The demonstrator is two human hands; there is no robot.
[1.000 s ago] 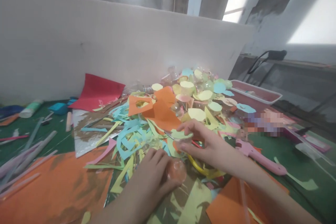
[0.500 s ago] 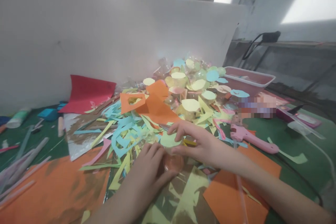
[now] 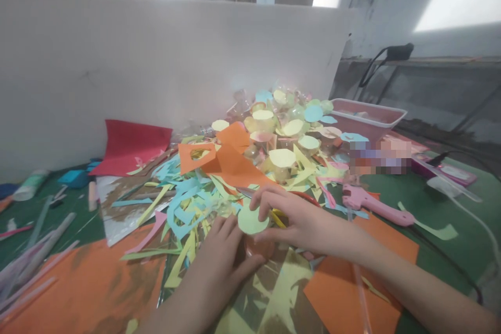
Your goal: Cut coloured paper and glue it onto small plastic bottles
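Note:
My left hand (image 3: 223,258) is wrapped around a small clear plastic cup (image 3: 261,248) with an orange-pink tint, low in the middle of the view. A pale green paper disc (image 3: 252,220) sits at the cup's mouth, its flat face tilted towards me. The fingers of my right hand (image 3: 284,216) pinch that disc at its right edge. Whether the disc touches the rim all round is hidden. Scissors with a yellow and red handle (image 3: 278,217) lie partly beneath my right hand, their blade pointing left.
Paper scraps (image 3: 188,203) surround both hands. Behind them rises a heap of clear cups topped with paper discs (image 3: 282,158). A pink glue gun (image 3: 376,207) lies at right, near a pink plastic basket (image 3: 366,115). Orange sheets (image 3: 97,282) and a white board (image 3: 164,62) border the space.
The paper disc has tipped so that more of its face shows, and my right fingers have shifted slightly down along its right edge. My left hand stays around the cup.

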